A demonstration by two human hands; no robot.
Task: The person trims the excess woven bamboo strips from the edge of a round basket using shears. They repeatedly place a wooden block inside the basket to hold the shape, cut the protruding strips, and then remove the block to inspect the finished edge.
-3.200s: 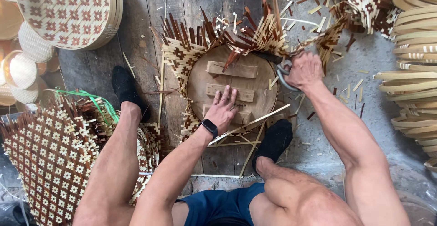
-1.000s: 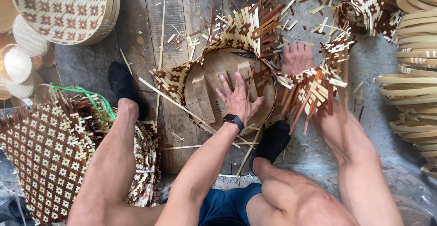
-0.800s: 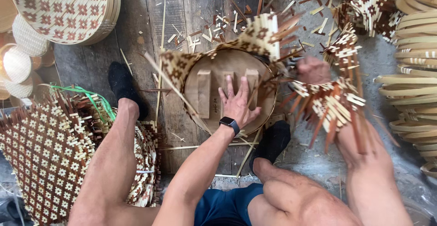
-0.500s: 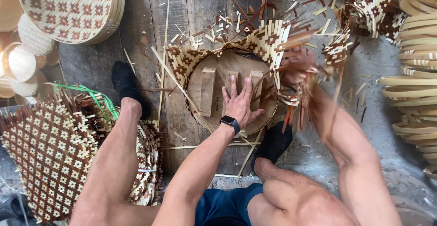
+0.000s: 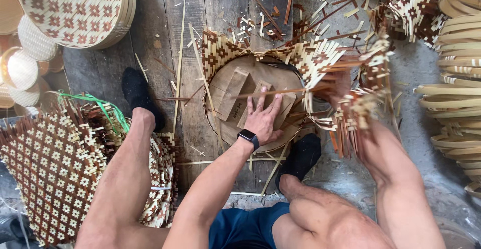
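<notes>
Woven bamboo mat in a brown-and-cream check pattern [image 5: 310, 63] sits draped over a round wooden mould [image 5: 253, 101] on the grey plank floor [image 5: 160, 58], near picture centre; its loose strip ends stand up around the mould from about 10 o'clock round to 4 o'clock. Left hand [image 5: 263, 121] lies flat on the mould top, fingers spread wide, palm down, grasping nothing; a black wristwatch [image 5: 248, 138] sits at the wrist. Right hand [image 5: 340, 86] is at 3 o'clock of the mould, largely hidden behind the upturned, motion-blurred strips; it appears buried in the weave edge, but how far its fingers are closed cannot be told. Two wooden blocks [image 5: 235, 93] are fixed on the mould face, under and beside the left fingers. Black-socked feet flank the mould: one [image 5: 135, 91] at 9 o'clock, one [image 5: 300, 156] at 5 o'clock. Bamboo offcuts [image 5: 260, 21] litter the planks at 12 o'clock. Farther out: stack of finished round checked trays [image 5: 75, 8] at 10 o'clock, pile of flat woven mats [image 5: 50, 163] at 8 o'clock with a green cord [image 5: 100, 103] on top, stacked bamboo hoops [image 5: 456, 98] at 3 o'clock.
</notes>
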